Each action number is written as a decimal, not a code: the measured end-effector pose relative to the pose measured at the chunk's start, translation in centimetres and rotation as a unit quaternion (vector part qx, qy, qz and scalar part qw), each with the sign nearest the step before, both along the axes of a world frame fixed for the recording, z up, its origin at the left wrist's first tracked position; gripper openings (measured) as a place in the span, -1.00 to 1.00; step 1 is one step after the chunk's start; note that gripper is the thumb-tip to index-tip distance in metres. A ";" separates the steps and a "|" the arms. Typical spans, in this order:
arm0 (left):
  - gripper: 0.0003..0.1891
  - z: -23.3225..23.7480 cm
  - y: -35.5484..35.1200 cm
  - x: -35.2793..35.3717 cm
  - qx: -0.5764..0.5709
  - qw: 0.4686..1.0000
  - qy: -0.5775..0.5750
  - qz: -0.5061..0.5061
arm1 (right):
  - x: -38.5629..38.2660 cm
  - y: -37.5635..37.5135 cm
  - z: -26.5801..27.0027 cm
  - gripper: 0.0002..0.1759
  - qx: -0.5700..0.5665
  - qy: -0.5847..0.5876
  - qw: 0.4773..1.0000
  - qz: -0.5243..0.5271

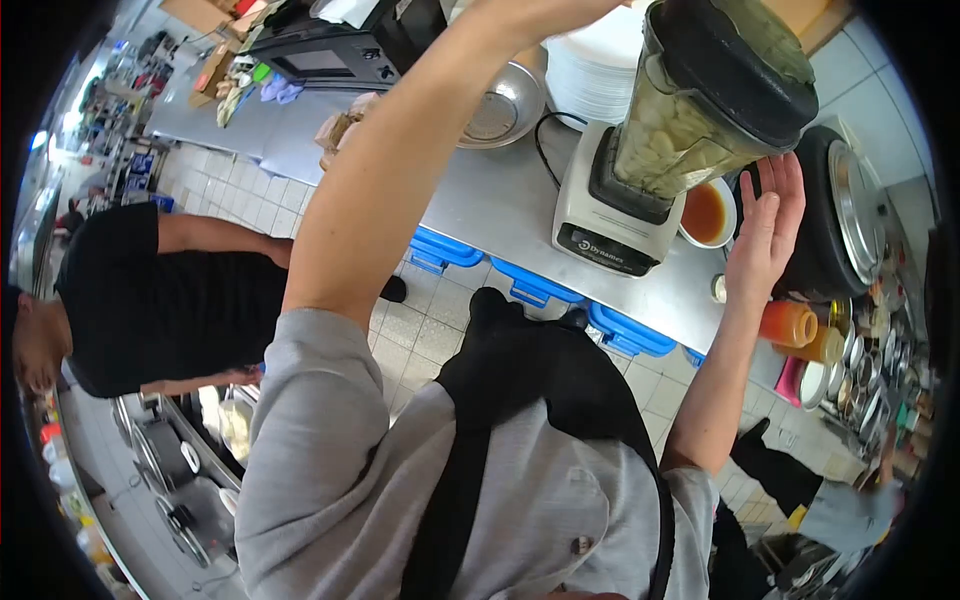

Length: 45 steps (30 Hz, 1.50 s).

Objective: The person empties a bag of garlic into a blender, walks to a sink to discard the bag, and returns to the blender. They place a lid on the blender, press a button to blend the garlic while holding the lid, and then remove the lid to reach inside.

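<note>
A blender with a white base (612,205) stands on the steel counter, its label facing me. Its clear jar (665,145) holds pale green-yellow chunks and is topped by a thick black lid (735,70). My right hand (765,225) is beside the jar, just under the lid's edge, fingers stretched out and nothing in its palm. My left arm reaches up past the blender's left side; only the edge of my left hand (575,12) shows at the top border, its fingers out of frame. A white bowl of orange-red sauce (704,214) sits behind the blender, near my right hand.
Stacked white plates (595,75) and a metal bowl (505,105) stand left of the blender. A large black cooker with a metal lid (850,210) and sauce bottles (790,323) are at right. Blue bins (535,285) sit below the counter (480,205). A person in black (175,300) stands left.
</note>
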<state>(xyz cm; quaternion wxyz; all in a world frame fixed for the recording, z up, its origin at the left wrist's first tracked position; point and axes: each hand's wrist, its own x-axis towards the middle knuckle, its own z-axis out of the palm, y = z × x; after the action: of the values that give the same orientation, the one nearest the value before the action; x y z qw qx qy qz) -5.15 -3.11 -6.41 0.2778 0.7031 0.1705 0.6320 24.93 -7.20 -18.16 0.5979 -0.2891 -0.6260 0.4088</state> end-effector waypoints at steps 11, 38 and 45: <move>0.17 -10.3 -1.1 1.6 -0.317 0.927 0.200 -0.020 | -3.1 0.9 -2.9 -0.30 0.045 -0.030 0.998 0.011; 0.05 -3.9 -0.6 5.0 -0.172 0.969 -0.010 -0.175 | -6.6 4.1 9.1 -0.18 -0.060 0.203 0.966 -0.150; 0.56 1.4 -6.8 5.3 -0.206 0.973 0.102 -0.031 | -5.1 8.6 8.8 -0.21 -0.066 0.175 0.980 -0.073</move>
<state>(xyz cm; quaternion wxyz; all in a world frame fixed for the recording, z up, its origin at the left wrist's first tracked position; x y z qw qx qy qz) 0.14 -9.96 -5.03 0.4176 0.6962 0.3026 0.4994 19.84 1.43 -9.40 0.7060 -0.2964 -0.4607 0.4488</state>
